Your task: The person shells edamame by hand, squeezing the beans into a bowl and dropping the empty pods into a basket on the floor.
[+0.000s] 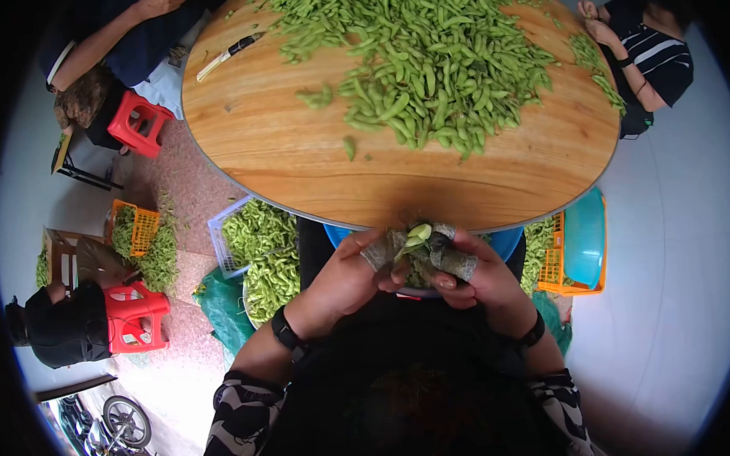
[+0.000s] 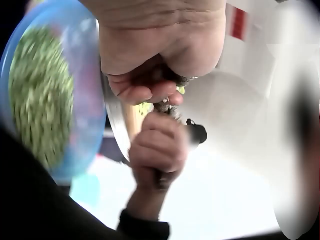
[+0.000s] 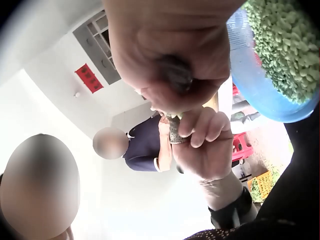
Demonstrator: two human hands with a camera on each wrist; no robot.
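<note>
In the head view a green pod (image 1: 418,232) is pinched between the two hands at the table's near edge. The left hand (image 1: 347,278), its thumb and a finger wrapped in grey tape, holds the pod's left side. The right hand (image 1: 483,272), also taped, has curled fingers touching it from the right; a dark object (image 3: 175,72) lies in its palm in the right wrist view, too unclear to name. In the left wrist view the left hand (image 2: 162,50) is close above the right hand (image 2: 159,147). Below the hands stands a blue basin (image 2: 82,100) of green beans.
A round wooden table (image 1: 273,143) bears a heap of pods (image 1: 448,80) and a knife (image 1: 230,56). Beside the lap stand a white crate (image 1: 218,233) of pods and an orange crate (image 1: 596,276) with a teal basin. Other people sit around, with red stools (image 1: 135,316) at left.
</note>
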